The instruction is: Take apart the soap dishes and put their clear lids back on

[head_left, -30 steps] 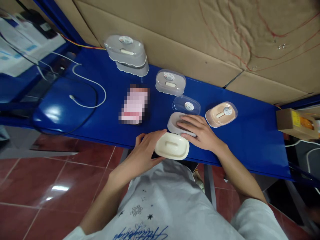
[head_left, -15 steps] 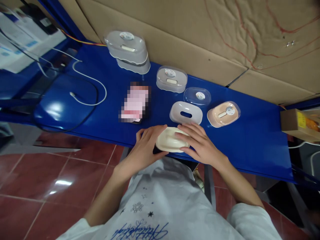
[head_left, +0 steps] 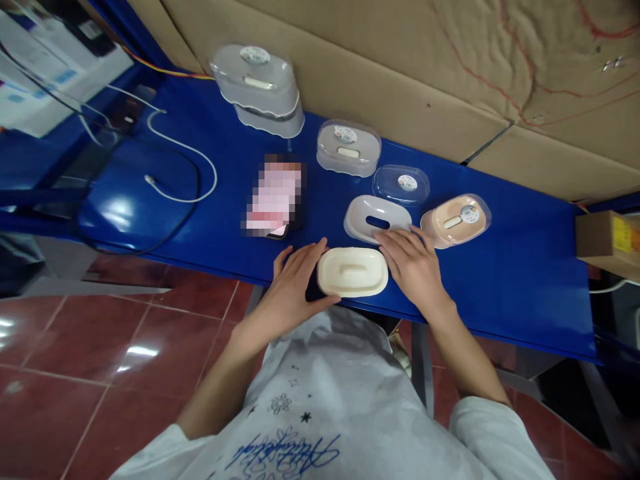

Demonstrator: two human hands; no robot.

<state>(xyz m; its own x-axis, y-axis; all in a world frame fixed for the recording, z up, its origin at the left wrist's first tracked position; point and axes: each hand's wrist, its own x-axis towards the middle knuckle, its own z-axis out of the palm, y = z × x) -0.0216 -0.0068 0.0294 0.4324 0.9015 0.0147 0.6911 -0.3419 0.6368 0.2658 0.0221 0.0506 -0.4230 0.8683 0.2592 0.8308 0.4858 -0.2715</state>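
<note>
A cream oval dish (head_left: 353, 283) with a raised bar in its middle lies at the table's front edge. My left hand (head_left: 297, 283) curves round its left end, thumb at the near rim and index finger at the far corner. Beyond the dish, a pale grey oval cover (head_left: 354, 212) with a dark slot lies on the table. Stretched fingers of my right hand (head_left: 413, 263) reach over this cover's near right edge, while the thumb side is by the dish's right end. A clear lid (head_left: 393, 187) with a round sticker lies just behind the cover.
On the blue table (head_left: 520, 267) stand a peach oval box (head_left: 457, 220), a grey lidded box (head_left: 347, 150) and stacked grey boxes (head_left: 260, 87). A blurred-out phone (head_left: 275, 197) lies left of centre, cables (head_left: 213, 163) further left. Cardboard (head_left: 400, 80) lines the back.
My right hand has left the cream dish and moved to the right and forward, onto the grey cover's edge. The left hand stays round the dish. The view has shifted slightly.
</note>
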